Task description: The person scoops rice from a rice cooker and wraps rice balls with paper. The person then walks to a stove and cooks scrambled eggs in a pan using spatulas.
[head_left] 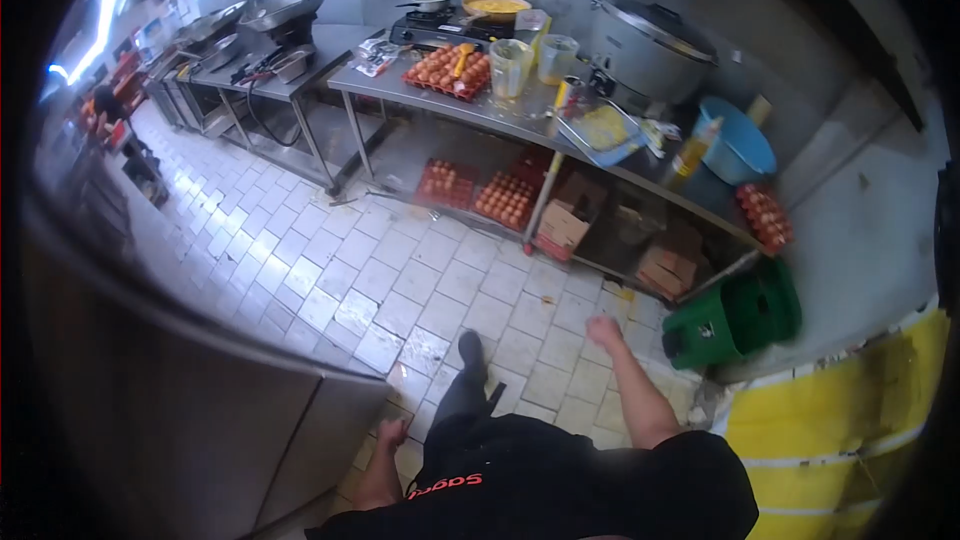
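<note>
My right hand (pixel 603 330) hangs in front of me above the tiled floor, its fingers curled into a loose fist. Nothing shows in it, and it is nearest to the green bin (pixel 735 318) on the right. Low on the left, my left hand (pixel 393 430) is beside the edge of a metal cabinet (pixel 330 430). Its fingers look folded in, with no object visible. Neither hand touches anything that I can make out. One booted foot (pixel 471 348) is stretched forward on the tiles.
A steel worktable (pixel 400 92) carries an egg tray (pixel 447 72), measuring jugs (pixel 511 70), a gas stove (pixel 440 30), a yellow-filled pan (pixel 495 6), a large rice cooker (pixel 650 45) and a blue basin (pixel 737 140). More eggs (pixel 505 200) and cardboard boxes (pixel 668 265) sit beneath.
</note>
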Demonstrator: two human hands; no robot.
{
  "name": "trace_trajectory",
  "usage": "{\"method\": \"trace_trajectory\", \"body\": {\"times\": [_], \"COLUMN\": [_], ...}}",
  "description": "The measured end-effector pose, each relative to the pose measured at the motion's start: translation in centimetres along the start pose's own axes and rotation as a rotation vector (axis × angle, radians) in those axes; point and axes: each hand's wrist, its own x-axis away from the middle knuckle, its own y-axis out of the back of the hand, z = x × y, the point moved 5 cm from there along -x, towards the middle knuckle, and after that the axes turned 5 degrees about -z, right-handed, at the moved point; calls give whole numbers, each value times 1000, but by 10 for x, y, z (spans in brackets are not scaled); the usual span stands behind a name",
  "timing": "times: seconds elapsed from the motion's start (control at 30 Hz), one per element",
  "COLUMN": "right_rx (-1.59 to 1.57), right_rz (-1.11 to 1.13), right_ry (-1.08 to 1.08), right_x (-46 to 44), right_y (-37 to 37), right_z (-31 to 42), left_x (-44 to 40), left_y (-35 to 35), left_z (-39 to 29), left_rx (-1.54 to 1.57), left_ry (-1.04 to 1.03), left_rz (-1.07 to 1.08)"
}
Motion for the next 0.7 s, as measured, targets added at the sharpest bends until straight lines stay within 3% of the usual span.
{"method": "trace_trajectory", "body": {"times": [0.03,0.1,0.23,0.27,0.3,0.33,0.37,0.4,0.43,0.47,0.5,0.57,0.67,0.7], "right_rx": [-74,-528,-698,-708,-659,-611,-568,-524,-503,-428,-399,-269,-19,36], "right_rz": [-119,-16,220,274,248,227,212,107,-189,-257,-252,-287,-119,-205], "right_ry": [76,167,215,236,232,215,190,283,572,555,548,485,365,399], "right_x": [-59,-94,-166,-187,-211,-217,-234,-273,-340,-355,-384,-445,-511,-522], "right_y": [1,33,40,37,42,63,74,75,56,74,80,76,63,62], "right_z": [40,172,362,403,440,488,525,554,575,611,641,681,714,722], "left_x": [-10,-41,-122,-146,-176,-188,-225,-253,-270,-241,-235,-224,-227,-233], "left_y": [11,12,-20,-28,-28,-22,-29,-24,-22,-18,-11,-5,12,14], "left_z": [1,0,-62,-104,-166,-236,-283,-331,-386,-468,-541,-661,-797,-841], "left_rx": [-10,-13,124,97,-440,-1016,-1008,-804,-278,-24,-73,16,201,214], "left_ry": [105,285,575,517,-104,-747,-530,-425,-231,-256,-433,-574,-804,-833], "left_rz": [-23,-47,-21,40,199,-38,107,-51,-64,-160,-208,-176,-212,-241]}}
